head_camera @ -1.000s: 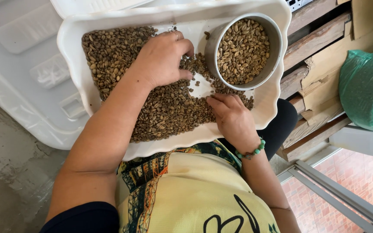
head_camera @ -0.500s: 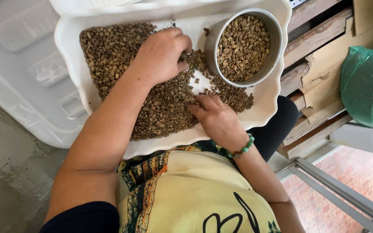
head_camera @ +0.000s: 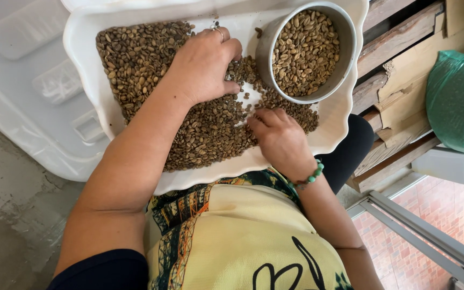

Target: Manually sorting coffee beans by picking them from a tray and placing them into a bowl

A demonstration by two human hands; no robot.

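A white scalloped tray (head_camera: 84,80) rests on my lap, covered with brownish-green coffee beans (head_camera: 135,59). A round metal bowl (head_camera: 264,51), also full of beans, stands in the tray's far right corner. My left hand (head_camera: 205,62), with a ring on one finger, lies palm down on the beans, fingers curled beside the bowl. My right hand (head_camera: 280,137), a green bead bracelet on its wrist, rests on the beans at the tray's near right, fingers bent and touching them. I cannot tell whether either hand pinches a bean.
A white plastic container (head_camera: 28,75) lies on the concrete floor to the left. Stacked wooden boards (head_camera: 398,80) and a green plastic bag (head_camera: 457,102) are at the right. A metal rail (head_camera: 420,231) runs along a brick floor at lower right.
My right hand slid left across the beans, then came back right toward the bowl. My left hand stayed on the beans. The view shifted slightly.
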